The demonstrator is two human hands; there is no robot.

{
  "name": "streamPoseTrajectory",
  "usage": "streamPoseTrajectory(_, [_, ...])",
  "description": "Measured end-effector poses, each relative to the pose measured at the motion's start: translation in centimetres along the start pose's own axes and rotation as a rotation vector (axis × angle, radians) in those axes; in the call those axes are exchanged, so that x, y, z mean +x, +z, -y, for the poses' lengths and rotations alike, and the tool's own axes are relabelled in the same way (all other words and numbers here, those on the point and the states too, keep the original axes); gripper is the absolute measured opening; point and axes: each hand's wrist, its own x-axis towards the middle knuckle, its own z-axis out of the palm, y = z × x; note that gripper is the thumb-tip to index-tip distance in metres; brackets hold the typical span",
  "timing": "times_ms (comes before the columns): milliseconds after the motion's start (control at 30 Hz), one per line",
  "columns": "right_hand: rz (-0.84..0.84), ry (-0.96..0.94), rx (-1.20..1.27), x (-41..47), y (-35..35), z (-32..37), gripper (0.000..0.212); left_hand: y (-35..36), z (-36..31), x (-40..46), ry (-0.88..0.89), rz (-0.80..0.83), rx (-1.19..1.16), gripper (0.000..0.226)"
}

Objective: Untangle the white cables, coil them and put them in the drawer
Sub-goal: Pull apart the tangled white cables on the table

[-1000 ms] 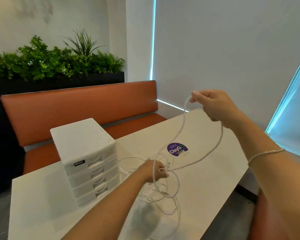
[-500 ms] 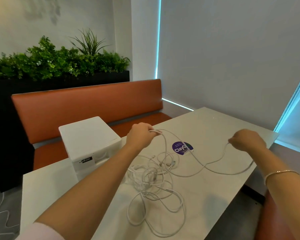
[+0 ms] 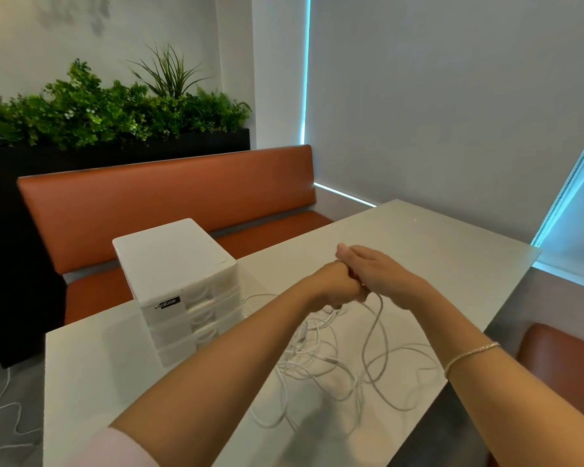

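Early stage by my read: the white cables (image 3: 331, 365) lie as one loose tangle on the table (image 3: 435, 244), centre to lower right of frame, nothing coiled yet. Left hand (image 3: 334, 286) is curled around a strand at frame centre; right hand (image 3: 378, 274) touches it, fingers fairly straight, and whether it grips the strand hanging beneath I can't tell. Drawer unit (image 3: 182, 281), left of centre, has all drawers closed, so separating, coiling and stowing remain.

White cables (image 3: 321, 362), white drawer unit (image 3: 179, 274), orange bench (image 3: 169, 203), green plants (image 3: 108, 109)
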Motion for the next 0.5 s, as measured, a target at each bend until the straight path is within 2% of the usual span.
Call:
streamPoseTrajectory(100, [-0.003, 0.044, 0.089, -0.2, 0.9, -1.3, 0.043, -1.3, 0.7, -0.3, -0.013, 0.109, -0.126, 0.015])
streamPoseTrajectory(200, [0.021, 0.108, 0.132, 0.0, 1.3, -1.8, 0.039, -2.4, 1.7, -0.1, -0.044, 0.111, -0.142, 0.016])
streamPoseTrajectory(300, [0.085, 0.181, 0.028, 0.4, 1.0, -2.6, 0.027, -2.9, 3.1, 0.1, -0.114, 0.085, -0.118, 0.009])
streamPoseTrajectory(367, [0.109, 0.221, 0.002, 0.5, 0.8, -3.5, 0.023, -2.6, 5.4, 0.6, -0.207, 0.005, -0.02, 0.019])
streamPoseTrajectory(433, [0.114, 0.248, 0.0, 0.5, 0.9, -4.6, 0.022, -1.8, 8.2, 1.1, -0.299, -0.102, 0.184, 0.028])
streamPoseTrajectory(500, [0.093, 0.283, 0.009, 0.6, 1.3, -5.8, 0.026, -0.6, 10.7, 1.2, -0.374, -0.155, 0.307, 0.029])
